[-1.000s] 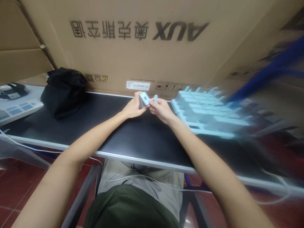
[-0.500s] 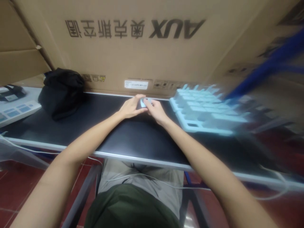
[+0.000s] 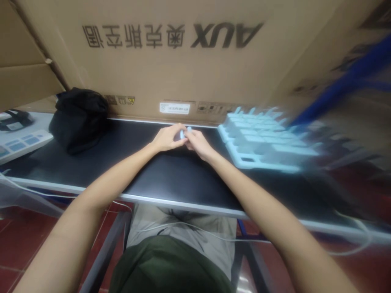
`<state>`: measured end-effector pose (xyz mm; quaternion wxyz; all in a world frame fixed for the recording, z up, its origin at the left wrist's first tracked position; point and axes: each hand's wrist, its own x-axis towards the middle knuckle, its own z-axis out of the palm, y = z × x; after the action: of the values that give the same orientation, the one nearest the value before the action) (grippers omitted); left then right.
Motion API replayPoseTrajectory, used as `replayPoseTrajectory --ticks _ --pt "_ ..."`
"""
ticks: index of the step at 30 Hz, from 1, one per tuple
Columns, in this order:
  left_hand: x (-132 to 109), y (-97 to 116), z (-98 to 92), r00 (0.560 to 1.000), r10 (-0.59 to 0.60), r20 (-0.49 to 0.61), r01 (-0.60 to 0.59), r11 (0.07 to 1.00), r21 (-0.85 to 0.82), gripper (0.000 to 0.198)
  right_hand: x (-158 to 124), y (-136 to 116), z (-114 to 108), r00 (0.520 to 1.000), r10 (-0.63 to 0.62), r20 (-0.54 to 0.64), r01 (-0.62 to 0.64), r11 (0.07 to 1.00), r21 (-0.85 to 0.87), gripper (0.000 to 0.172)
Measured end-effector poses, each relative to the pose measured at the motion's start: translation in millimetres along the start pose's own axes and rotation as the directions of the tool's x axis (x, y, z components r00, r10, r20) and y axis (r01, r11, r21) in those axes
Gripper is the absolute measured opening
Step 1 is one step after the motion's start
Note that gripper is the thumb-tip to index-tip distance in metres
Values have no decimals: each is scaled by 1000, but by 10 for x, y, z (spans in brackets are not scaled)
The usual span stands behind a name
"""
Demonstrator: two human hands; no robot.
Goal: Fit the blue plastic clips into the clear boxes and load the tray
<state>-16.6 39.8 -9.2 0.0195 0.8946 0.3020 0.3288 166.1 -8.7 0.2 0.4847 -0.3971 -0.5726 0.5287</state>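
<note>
Between my two hands, above the back half of the black tabletop, is a small light-blue piece (image 3: 182, 134), mostly covered by fingers, so its kind does not show. My left hand (image 3: 167, 137) grips it from the left, thumb below and forefinger above. From the right, my right hand (image 3: 197, 143) pinches it too, and a rounded light-blue end sticks up over its fingers. To the right of my hands sits a light-blue plastic tray (image 3: 244, 162) with rows of raised blocks and upright prongs.
A large cardboard box (image 3: 137, 73) walls off the back of the black table (image 3: 171, 179). On the left lie a black cloth bag (image 3: 79, 120) and a white panel with blue rectangles (image 3: 26, 144). A blue metal bar (image 3: 339, 87) slants at the right. A white cable (image 3: 210, 236) hangs below the table's front edge.
My right hand's fingers have turned around the light-blue piece, which now shows less of its face and has one rounded end sticking up. My left hand has barely moved.
</note>
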Motion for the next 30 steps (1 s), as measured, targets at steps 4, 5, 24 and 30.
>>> replayPoseTrajectory --ticks 4,5,24,30 --pt "7 0 0 1000 18 20 -18 1000 -21 48 11 -8 -17 999 -19 -34 18 1000 -22 33" --pt "14 -8 9 999 33 31 -31 999 -39 51 13 -4 -26 999 -25 -47 23 999 -28 33" --pt "-2 -38 5 999 -36 -8 36 999 -20 47 135 -74 -434 855 -440 -275 354 882 -310 52" --pt "-8 -72 47 999 -47 -19 46 998 -40 57 87 -72 -276 846 -504 -174 452 851 -266 53"
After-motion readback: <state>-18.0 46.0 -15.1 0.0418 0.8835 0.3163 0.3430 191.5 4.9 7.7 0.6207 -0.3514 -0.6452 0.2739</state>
